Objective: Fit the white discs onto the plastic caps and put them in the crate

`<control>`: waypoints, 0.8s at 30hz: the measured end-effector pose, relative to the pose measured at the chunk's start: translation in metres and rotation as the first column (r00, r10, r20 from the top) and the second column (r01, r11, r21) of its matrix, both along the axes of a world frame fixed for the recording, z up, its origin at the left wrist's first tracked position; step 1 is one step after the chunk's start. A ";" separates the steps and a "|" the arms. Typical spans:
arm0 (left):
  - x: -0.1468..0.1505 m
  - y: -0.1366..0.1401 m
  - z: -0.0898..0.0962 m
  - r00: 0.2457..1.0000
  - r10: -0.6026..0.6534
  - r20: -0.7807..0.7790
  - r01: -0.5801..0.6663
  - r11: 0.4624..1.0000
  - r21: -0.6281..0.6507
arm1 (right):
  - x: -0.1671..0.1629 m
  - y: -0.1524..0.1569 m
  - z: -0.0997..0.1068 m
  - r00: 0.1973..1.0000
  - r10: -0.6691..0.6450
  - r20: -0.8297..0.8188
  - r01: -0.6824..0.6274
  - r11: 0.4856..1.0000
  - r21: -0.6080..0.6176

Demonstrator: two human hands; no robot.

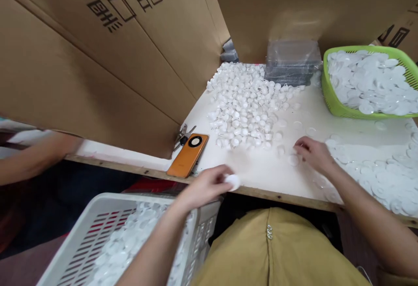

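My left hand (207,186) is at the table's front edge, its thumb and fingers pinching a white round disc (233,182). Over the tabletop, to the right of the middle, my right hand (314,154) has its fingertips drawn together. A thin translucent disc (294,160) lies just below those fingertips; whether they grip it or anything else I cannot make out. Beyond both hands spreads a heap of small white round caps (243,112). Many flat translucent discs (382,183) lie loose to the right of my right forearm.
A green basket (330,99) full of clear discs stands at the back right, beside a plastic-wrapped stack (292,62). An orange phone (186,159) and keys (183,136) lie by the cardboard wall (130,72). Lower left is a white basket (107,196) of white pieces. Another person's arm (39,153) shows at left.
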State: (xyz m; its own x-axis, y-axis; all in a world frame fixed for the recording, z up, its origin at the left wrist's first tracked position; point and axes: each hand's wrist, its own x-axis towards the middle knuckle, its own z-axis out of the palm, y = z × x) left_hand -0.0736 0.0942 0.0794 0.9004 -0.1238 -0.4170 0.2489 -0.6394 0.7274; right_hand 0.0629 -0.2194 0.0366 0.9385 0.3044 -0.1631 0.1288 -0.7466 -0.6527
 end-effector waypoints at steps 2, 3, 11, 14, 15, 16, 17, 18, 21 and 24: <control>-0.039 0.066 0.011 0.986 0.016 -0.165 0.012 0.987 0.163 | 0.026 -0.017 -0.005 0.970 -0.033 0.240 0.090 0.969 -0.231; -0.058 0.095 0.012 0.957 0.071 -0.280 0.009 0.961 0.275 | 0.038 -0.025 -0.009 0.957 -0.030 0.288 0.114 0.953 -0.280; -0.062 0.090 0.000 0.974 0.188 0.128 -0.227 0.854 0.469 | 0.063 -0.037 -0.028 0.914 0.118 0.389 0.070 0.897 -0.437; 0.007 0.003 -0.012 0.910 0.037 0.413 -0.168 0.943 0.287 | 0.053 -0.034 -0.017 0.944 -0.044 0.327 0.150 0.940 -0.307; 0.030 -0.026 -0.017 0.877 -0.057 0.476 -0.087 0.958 0.274 | 0.048 -0.034 -0.013 0.955 -0.119 0.273 0.182 0.959 -0.217; 0.051 -0.053 -0.023 0.838 -0.154 0.524 -0.019 0.951 0.309 | 0.041 -0.034 -0.010 0.960 -0.191 0.206 0.217 0.970 -0.111; 0.069 -0.076 -0.028 0.806 -0.250 0.536 0.042 0.928 0.369 | 0.033 -0.035 -0.008 0.959 -0.249 0.132 0.251 0.968 0.000; 0.084 -0.095 -0.034 0.781 -0.340 0.524 0.094 0.893 0.440 | 0.025 -0.036 -0.007 0.953 -0.297 0.054 0.289 0.950 0.120; 0.110 -0.126 -0.044 0.749 -0.515 0.417 0.206 0.779 0.592 | 0.000 -0.039 -0.010 0.932 -0.351 -0.086 0.358 0.862 0.360; 0.109 -0.126 -0.045 0.723 -0.562 0.403 0.250 0.755 0.606 | -0.017 -0.037 -0.013 0.909 -0.375 -0.184 0.415 0.770 0.485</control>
